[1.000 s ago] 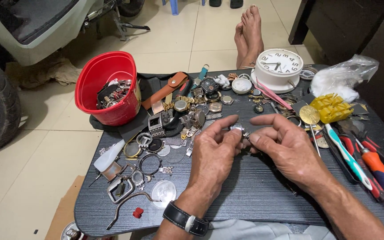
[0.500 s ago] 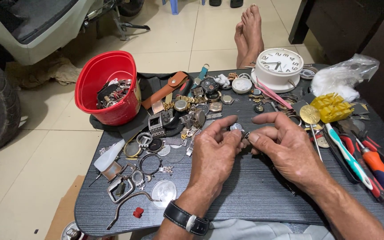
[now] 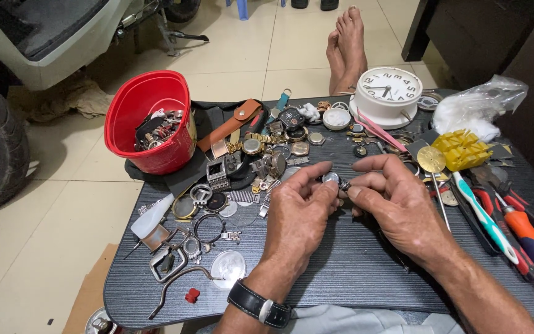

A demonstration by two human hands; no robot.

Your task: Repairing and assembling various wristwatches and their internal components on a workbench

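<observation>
Item 1: small round watch case (image 3: 330, 178), silver w/ pale face; sits mid-table, pinched between both hands above the dark ribbed tabletop (image 3: 341, 272); I can't tell if a strap stub is attached, though a dark bit shows at its right edge.

Item 2: left hand (image 3: 298, 216); fingers curled narrow, thumb + forefinger closed on the case's left side; black wristwatch (image 3: 259, 304) on that wrist.

Item 3: right hand (image 3: 397, 204); fingers narrow, tips meeting the case from the right; whether it also holds a tiny tool or pin I can't tell, too small.

Item 4, surrounds: red bucket (image 3: 151, 120) of watch parts, far left; loose cases, bezels, bracelet links strewn left of the hands; clear round crystal (image 3: 228, 267) near left; white alarm clock (image 3: 389, 93) far right; yellow toothed plastic holder (image 3: 463, 149) right of it; screwdrivers w/ red + blue handles (image 3: 526, 238) near right edge; bare feet (image 3: 347, 46) on the tiled floor beyond the table.

Handling note, my judgement from the remote seat: grip looks sound; best kept low over the table so a dropped part lands on the ribs, not the floor; left hand should steady, right hand do the fine work; light pressure only, since the case is small + slippery; keep it clear of the parts pile at left.
</observation>
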